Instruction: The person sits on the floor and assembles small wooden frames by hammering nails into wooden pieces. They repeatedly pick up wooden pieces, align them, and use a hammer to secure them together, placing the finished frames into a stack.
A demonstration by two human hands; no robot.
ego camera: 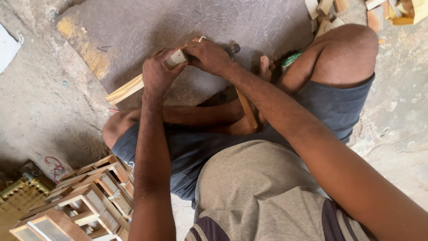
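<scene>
Both hands gripped one pale wooden strip (133,87) — the left hand (157,76) wrapped around it near its upper end, fingers curled shut on the wood, and the right hand (208,56) closed over that same end just beside the left, the two hands touching. From there the strip slanted down and to the left, its free end hanging over a flat grey slab (178,27) that lay on the floor with a yellowish stain near one corner. A hammer (243,100) rested under the right forearm, its dark head poking out beyond the right hand and its wooden handle running back toward the crossed legs. The person sat on the floor in dark shorts, one bare foot (266,67) close to the right wrist. Stacked small wooden frames (89,196) stood at the lower left — well apart from the hands — and loose wood offcuts (327,11) lay scattered along the top right.
</scene>
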